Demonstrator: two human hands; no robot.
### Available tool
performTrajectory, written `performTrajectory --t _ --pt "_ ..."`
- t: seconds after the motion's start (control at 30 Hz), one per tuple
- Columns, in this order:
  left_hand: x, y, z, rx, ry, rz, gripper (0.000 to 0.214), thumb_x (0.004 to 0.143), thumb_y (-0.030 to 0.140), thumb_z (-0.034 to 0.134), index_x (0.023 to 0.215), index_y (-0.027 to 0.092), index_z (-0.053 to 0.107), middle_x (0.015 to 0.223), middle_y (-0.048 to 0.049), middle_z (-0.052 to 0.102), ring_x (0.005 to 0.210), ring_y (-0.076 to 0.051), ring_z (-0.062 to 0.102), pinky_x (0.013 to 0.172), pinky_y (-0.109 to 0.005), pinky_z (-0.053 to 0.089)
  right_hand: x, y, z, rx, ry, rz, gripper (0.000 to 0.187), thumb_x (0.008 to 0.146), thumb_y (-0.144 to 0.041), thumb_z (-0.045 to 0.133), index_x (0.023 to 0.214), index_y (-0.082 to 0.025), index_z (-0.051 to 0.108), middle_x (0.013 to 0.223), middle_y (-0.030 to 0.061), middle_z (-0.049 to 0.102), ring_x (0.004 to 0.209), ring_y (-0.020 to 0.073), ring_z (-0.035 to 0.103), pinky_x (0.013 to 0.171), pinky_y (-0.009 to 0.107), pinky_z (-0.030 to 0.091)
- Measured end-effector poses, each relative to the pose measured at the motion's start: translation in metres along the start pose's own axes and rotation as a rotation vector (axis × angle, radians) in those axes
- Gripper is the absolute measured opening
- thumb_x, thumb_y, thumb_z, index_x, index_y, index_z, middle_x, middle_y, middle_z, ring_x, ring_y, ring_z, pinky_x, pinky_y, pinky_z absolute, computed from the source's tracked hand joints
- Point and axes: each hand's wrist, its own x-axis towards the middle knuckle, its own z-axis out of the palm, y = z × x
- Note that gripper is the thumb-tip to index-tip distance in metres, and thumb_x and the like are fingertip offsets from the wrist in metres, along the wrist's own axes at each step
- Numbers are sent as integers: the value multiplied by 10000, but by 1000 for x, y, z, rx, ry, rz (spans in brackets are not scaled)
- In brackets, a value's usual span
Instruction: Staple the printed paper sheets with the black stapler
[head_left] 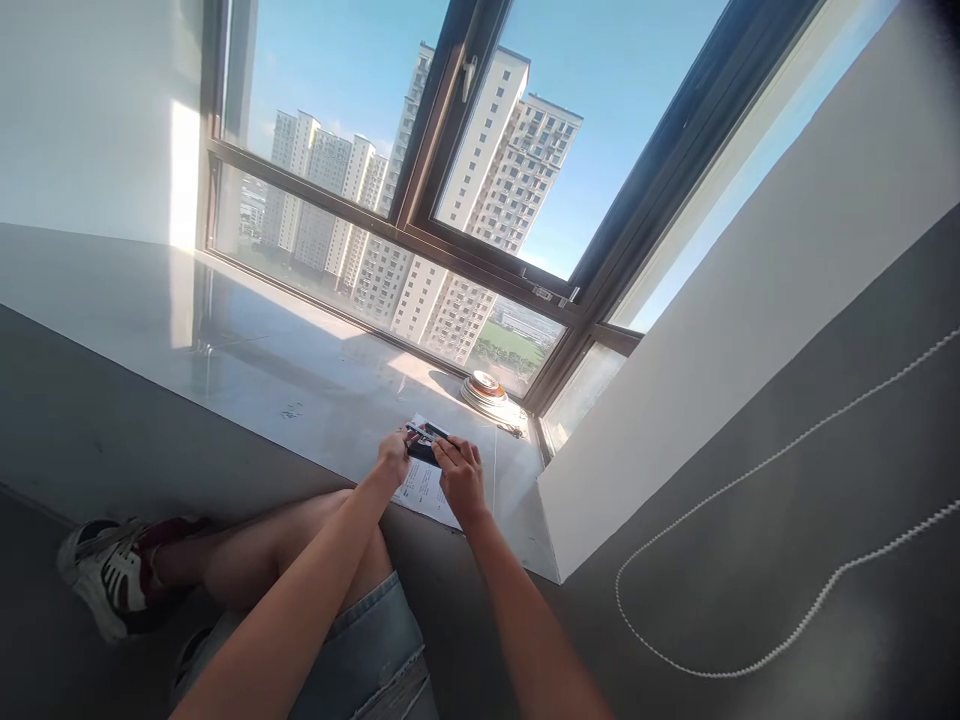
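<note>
Over the windowsill (pixel 330 400), both hands hold a small dark flat object (pixel 424 453) with a pale strip and a bit of red along its upper side; its kind is too small to make out. My left hand (pixel 394 450) grips its left end, fingers partly hidden. On its right end, the closed fingers of my right hand (pixel 459 470) press from above. Beneath the hands a printed sheet of paper (pixel 427 492) lies at the sill's front edge, partly covered by them.
A round coil or stack of rings (pixel 486 392) sits on the sill by the window corner. The brown window frame (pixel 405 225) rises behind. On the right, a white beaded cord (pixel 720 674) hangs in a loop. My bent leg (pixel 262 550) is below the sill.
</note>
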Motion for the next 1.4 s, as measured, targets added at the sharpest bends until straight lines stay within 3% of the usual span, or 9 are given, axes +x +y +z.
performTrajectory --t 0.17,0.27,0.37,0.5,0.6,0.73,0.83,1.2,1.4 --pt "-2 0 -3 -198 43 -138 204 958 182 550 1146 193 631 1052 -151 748 1094 -245 736 975 -394 606 -1 4 7 125 249 451 447 870 -167 583 1286 -235 733 1265 129 730 1242 337 592 1138 517 365" --pt "-5 3 -3 -277 76 -135 258 956 79 499 1185 176 566 1226 -161 703 1167 -193 710 1021 -341 574 -4 15 14 246 265 713 434 773 -324 732 1200 -251 769 1120 123 775 1131 359 647 1047 483 454" --pt "-8 6 -2 -314 65 -58 239 922 70 545 1144 159 559 1237 -160 693 1140 -207 725 1024 -355 561 -10 26 21 310 248 794 431 679 -359 806 1095 -245 801 977 105 788 1065 373 678 952 470 505" --pt "-14 10 -3 -253 -7 130 338 850 241 731 1144 169 580 1173 -139 721 1042 -260 757 977 -408 565 -17 22 20 231 146 754 404 717 -372 803 1095 -227 793 981 100 781 999 341 697 932 449 524" --pt "-21 13 -2 -174 -99 191 466 757 346 826 1126 189 588 1192 -120 715 948 -254 769 925 -408 581 -16 5 11 166 252 574 467 828 -375 748 1271 -234 708 1246 118 714 1201 325 612 1056 459 467" --pt "-33 21 1 36 -249 286 354 766 353 777 1044 199 622 1134 -88 721 951 -240 747 872 -376 594 -9 -13 0 191 272 189 404 949 -324 649 1349 -270 654 1373 104 636 1297 276 535 1123 438 421" --pt "-40 26 3 207 -346 410 223 789 277 684 999 204 660 1066 -69 730 1070 -242 701 921 -353 575 -4 -14 -2 230 214 56 296 968 -277 631 1248 -308 723 1317 71 681 1253 266 555 1105 433 436" --pt "-44 25 6 35 -524 336 382 797 422 773 1081 196 655 1162 -90 696 918 -233 738 797 -331 606 -5 -7 -15 334 276 167 245 964 -314 611 1164 -286 749 1271 76 711 1215 269 615 1057 423 486" --pt "-36 25 4 16 -256 352 356 962 527 570 1016 185 651 957 -40 671 651 -128 673 739 -290 557 11 65 -32 215 507 337 262 889 -372 656 1077 -206 731 1091 100 749 1016 257 678 972 396 517"
